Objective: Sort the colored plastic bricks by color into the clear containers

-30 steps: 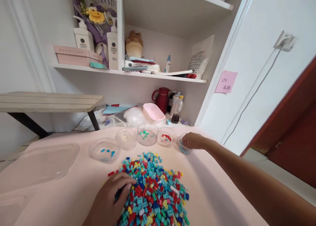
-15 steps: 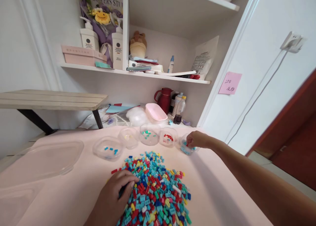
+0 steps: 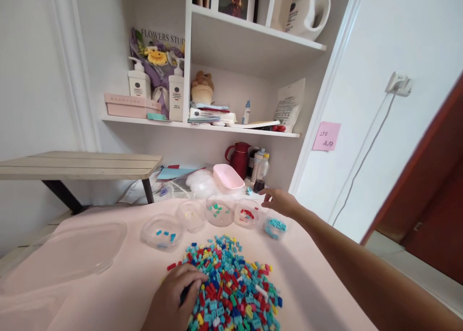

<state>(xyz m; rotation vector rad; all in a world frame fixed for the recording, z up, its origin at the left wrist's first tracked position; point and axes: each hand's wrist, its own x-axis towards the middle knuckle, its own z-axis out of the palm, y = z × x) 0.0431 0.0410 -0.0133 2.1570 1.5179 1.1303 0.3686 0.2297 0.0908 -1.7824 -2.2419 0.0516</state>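
Observation:
My right hand [image 3: 280, 202] hovers between the tub of red bricks [image 3: 247, 214] and the tub of light-blue bricks [image 3: 275, 226]. Its fingers are apart, with nothing visible in them. One small red brick [image 3: 256, 207] shows at the red tub's right rim, just left of the fingertips. At the left edge of a mixed heap of toy building bricks [image 3: 231, 283] rests my left hand [image 3: 179, 292], its fingers curled towards the thumb. Something dark shows in the gap between them; I cannot make out what it is.
Other clear tubs hold blue bricks [image 3: 166, 235], a few yellow bricks [image 3: 188, 215] and green bricks [image 3: 216, 208]. A clear lid [image 3: 87, 244] lies at the left. Behind stand a pink basin [image 3: 228, 177], a red jug [image 3: 238, 160] and bottles [image 3: 262, 173]. A wooden stand [image 3: 83, 166] is at the left.
My right hand has lifted out of the light-blue tub and moved up and left towards the red one, fingers opened. My left hand stays by the heap. The view has tilted upward.

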